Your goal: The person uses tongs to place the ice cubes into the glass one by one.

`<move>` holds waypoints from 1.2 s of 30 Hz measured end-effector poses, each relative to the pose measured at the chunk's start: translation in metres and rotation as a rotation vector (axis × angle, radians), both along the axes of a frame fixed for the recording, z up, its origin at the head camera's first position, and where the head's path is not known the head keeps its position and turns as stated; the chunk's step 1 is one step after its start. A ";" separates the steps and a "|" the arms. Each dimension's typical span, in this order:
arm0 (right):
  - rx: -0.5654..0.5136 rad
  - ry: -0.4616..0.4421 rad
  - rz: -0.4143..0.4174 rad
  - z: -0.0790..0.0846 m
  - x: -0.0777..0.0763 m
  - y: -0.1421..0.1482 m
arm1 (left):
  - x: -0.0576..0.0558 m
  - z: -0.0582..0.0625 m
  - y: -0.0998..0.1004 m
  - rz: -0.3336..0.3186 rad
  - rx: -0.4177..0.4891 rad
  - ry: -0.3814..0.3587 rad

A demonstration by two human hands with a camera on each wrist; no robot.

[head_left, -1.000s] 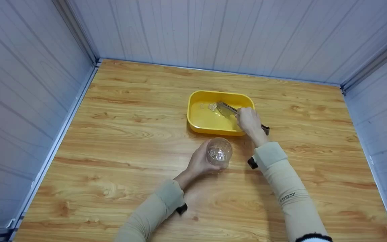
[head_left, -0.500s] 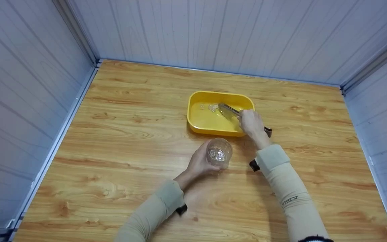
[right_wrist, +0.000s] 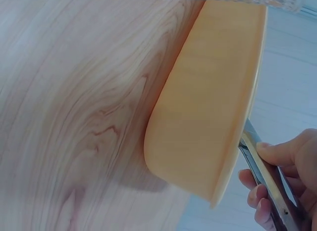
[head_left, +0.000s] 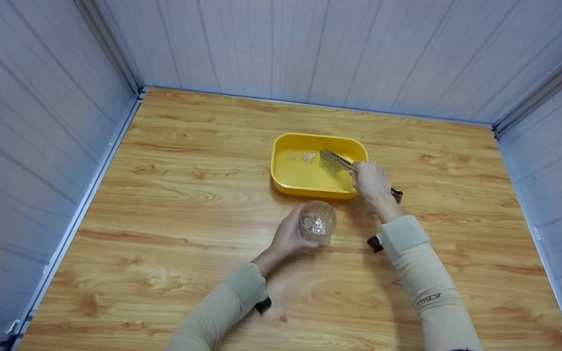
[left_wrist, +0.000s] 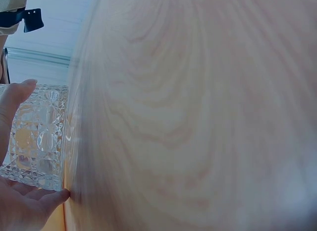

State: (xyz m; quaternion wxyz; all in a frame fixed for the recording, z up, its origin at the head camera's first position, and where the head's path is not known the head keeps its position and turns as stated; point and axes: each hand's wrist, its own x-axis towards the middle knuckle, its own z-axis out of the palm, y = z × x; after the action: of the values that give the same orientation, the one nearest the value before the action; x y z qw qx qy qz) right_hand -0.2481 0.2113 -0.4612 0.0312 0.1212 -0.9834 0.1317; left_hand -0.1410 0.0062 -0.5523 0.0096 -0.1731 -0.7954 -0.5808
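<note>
My left hand (head_left: 291, 235) grips a clear patterned glass (head_left: 318, 222) that stands on the table just in front of a yellow basin. Several clear cubes lie at the bottom of the glass. In the left wrist view, thumb and fingers curl round the faceted glass (left_wrist: 42, 137). Metal tongs (head_left: 338, 158) are in my right hand (head_left: 371, 181), their tips reaching down into the yellow basin (head_left: 281, 185). Right of some clear ice-like cubes (head_left: 308, 157), the tips look apart from them. The basin's wall hides the tips in the right wrist view, where fingers hold the tongs (right_wrist: 272, 186).
The wood-grain table (head_left: 188, 195) spreads around the basin and glass. Pale panel walls (head_left: 291, 48) bound it at the back and both sides.
My right hand has drawn the tongs a little to the right and toward me, off the cubes. The left hand and glass have stayed in place.
</note>
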 end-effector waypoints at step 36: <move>-0.165 0.228 0.126 0.021 0.051 0.022 | 0.001 0.003 0.000 0.012 -0.041 -0.025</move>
State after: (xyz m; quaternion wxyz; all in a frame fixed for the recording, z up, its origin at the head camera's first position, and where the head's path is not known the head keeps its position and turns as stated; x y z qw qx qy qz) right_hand -0.1976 0.2330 -0.4406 0.1442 0.1937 -0.9497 0.1994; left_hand -0.1404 0.0061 -0.5497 -0.0004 -0.1612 -0.8081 -0.5665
